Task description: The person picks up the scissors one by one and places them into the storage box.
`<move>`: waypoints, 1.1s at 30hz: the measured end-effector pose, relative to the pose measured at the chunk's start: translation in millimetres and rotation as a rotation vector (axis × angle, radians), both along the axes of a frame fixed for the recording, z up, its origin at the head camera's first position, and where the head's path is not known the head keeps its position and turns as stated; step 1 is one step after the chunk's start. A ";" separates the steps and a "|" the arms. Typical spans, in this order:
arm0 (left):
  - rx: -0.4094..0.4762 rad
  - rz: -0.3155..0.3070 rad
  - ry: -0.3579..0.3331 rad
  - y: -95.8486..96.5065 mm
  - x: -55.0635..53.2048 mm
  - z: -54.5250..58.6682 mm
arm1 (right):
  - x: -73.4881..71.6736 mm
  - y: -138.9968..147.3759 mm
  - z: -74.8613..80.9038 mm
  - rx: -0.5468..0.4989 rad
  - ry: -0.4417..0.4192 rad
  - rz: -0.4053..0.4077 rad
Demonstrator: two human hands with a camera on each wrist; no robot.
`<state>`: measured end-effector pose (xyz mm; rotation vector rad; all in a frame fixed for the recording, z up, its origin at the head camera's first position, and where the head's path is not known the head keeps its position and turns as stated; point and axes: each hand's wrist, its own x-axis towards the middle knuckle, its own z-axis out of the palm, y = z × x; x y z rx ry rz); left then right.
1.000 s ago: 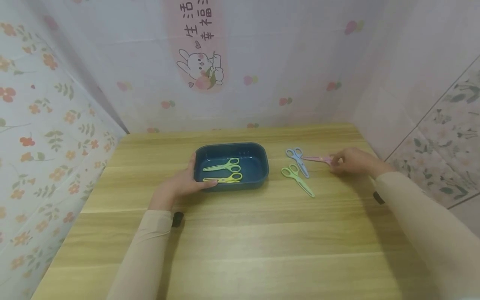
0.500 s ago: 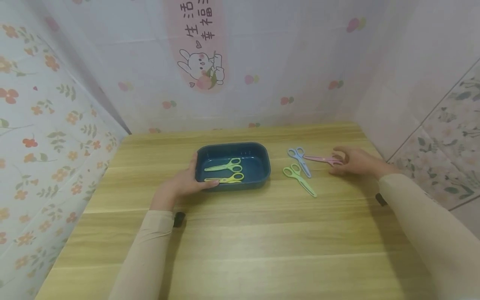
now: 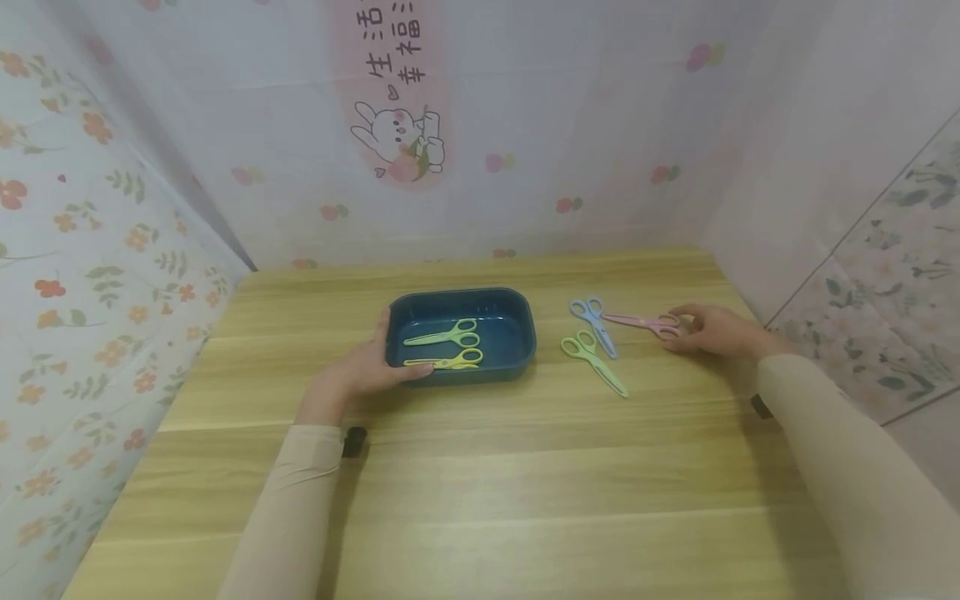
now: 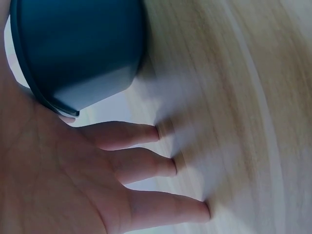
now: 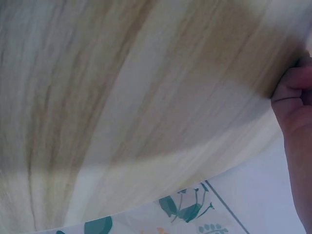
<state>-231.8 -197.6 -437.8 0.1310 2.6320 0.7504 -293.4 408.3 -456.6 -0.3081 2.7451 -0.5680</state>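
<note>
My left hand holds the near left corner of a dark blue plastic bin, its thumb over the front rim. In the left wrist view, several fingers stretch straight beside the bin's wall. Inside the bin lie green scissors and yellow scissors, the latter partly behind the thumb. My right hand is at the handles of pink scissors, with thumb and index finger parted around them. The pink blade tip meets blue scissors. Light green scissors lie nearer on the table.
Everything stands on a wood-grain table. A patterned curtain closes off the back, with a floral one on the left and a wall panel on the right. Small dark objects show under both wrists.
My right thumb and index finger have parted from the pink scissors' handles, which now show between them. The hand has shifted slightly right. My left hand and the bin stay in place.
</note>
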 end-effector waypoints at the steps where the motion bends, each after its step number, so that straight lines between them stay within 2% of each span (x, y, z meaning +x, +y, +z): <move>1: 0.001 0.001 -0.002 -0.4 0.4 0.3 | -0.7 0.4 -1.0 -0.001 0.001 -0.002; 17: -0.045 -0.013 0.009 -1.4 -0.2 0.3 | -0.1 0.4 -5.5 0.023 0.026 -0.022; 26: -0.025 -0.004 0.018 -1.9 -0.4 -1.9 | 4.4 -2.8 -0.3 0.023 0.029 -0.019; 33: -0.029 -0.005 0.021 -1.3 -2.2 -1.8 | 3.8 -1.7 -1.6 0.016 0.029 -0.049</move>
